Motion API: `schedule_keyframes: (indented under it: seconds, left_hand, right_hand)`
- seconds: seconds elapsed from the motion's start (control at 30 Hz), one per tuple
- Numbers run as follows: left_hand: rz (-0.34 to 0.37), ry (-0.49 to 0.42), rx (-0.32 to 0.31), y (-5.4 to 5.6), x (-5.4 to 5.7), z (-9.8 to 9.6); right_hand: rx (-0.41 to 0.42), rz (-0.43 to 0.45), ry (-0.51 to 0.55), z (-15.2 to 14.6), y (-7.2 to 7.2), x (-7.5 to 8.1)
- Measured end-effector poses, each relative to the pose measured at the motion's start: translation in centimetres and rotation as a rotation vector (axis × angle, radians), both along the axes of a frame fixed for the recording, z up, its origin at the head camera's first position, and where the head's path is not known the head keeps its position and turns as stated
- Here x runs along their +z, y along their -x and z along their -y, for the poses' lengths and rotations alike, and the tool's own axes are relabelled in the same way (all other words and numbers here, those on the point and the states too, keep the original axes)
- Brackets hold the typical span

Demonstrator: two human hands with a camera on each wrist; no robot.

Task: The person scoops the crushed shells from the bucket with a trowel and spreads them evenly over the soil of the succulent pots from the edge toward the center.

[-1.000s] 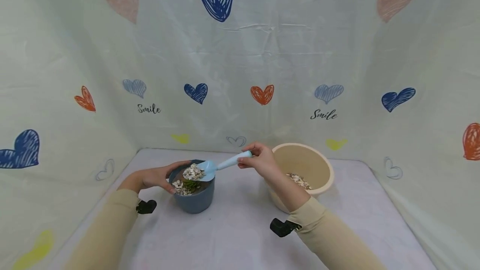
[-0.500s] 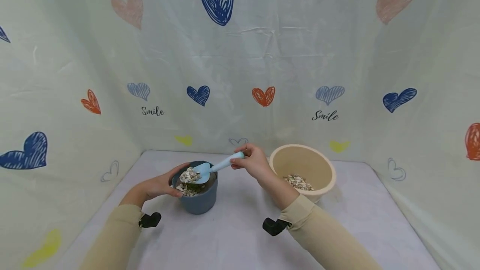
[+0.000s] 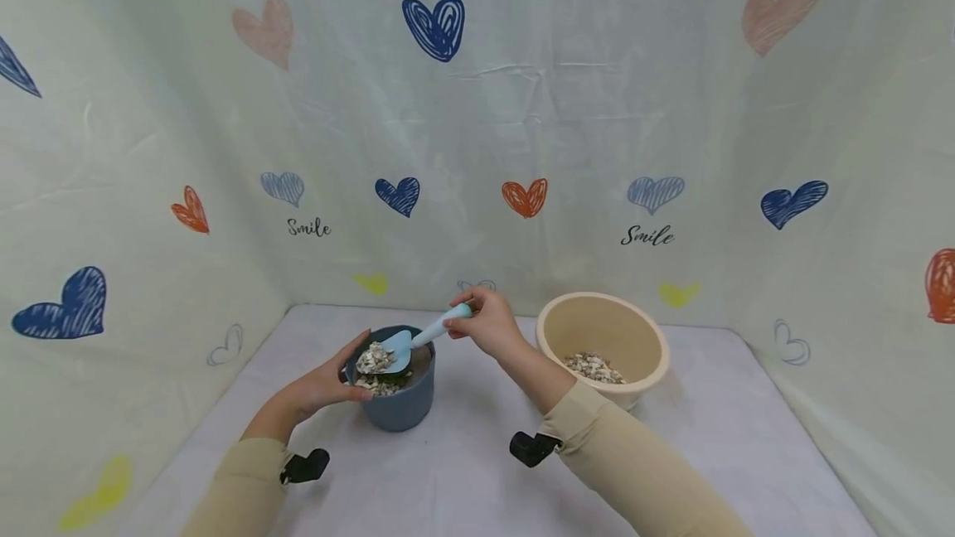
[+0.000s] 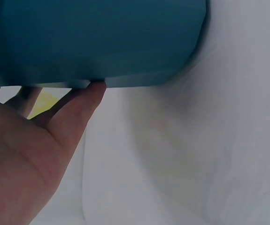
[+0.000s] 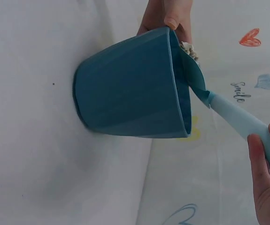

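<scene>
A blue-grey flowerpot (image 3: 403, 408) stands on the table at left, holding soil, a small green plant (image 3: 395, 377) and pale gravel (image 3: 382, 388). My left hand (image 3: 317, 392) grips its left side at the rim, thumb toward me; in the left wrist view the thumb presses the pot wall (image 4: 102, 42). In my right hand (image 3: 488, 326) is the handle of a light blue garden trowel (image 3: 440, 326), pinched between thumb and fingers. Its blade (image 5: 196, 75) slopes down over the pot's mouth, heaped with gravel (image 3: 375, 358), partly covering the plant from above.
A larger cream pot (image 3: 649, 355) with gravel (image 3: 593, 367) in its bottom stands at right, beyond my right forearm. A white-covered table (image 3: 462, 471) lies under both pots. Behind hangs a pale curtain (image 3: 477, 123) printed with hearts.
The loaded trowel has come slightly lower and further left over the flowerpot, with my right hand following. My left hand keeps its grip on the pot. The head view has shifted a little.
</scene>
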State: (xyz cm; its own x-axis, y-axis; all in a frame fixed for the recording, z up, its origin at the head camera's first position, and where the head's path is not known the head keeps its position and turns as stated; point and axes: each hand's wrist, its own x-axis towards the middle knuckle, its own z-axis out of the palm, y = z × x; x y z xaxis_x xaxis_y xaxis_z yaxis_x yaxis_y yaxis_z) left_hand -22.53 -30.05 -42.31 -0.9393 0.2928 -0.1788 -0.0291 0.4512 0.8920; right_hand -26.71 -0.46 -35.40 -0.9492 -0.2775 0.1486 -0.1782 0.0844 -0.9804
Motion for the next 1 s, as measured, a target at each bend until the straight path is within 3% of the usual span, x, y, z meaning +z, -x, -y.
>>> schedule_keyframes:
  seconds: [0.37,1.0]
  left_hand:
    - [0.010,0.040,0.114,-1.1,0.1,-1.2]
    - [-0.006,0.073,0.184,-1.7,-0.2,-2.1]
  right_hand:
    - [0.034,-0.049,-0.064,1.0,0.3,0.5]
    - [0.069,-0.171,-0.197,2.1,0.3,1.6]
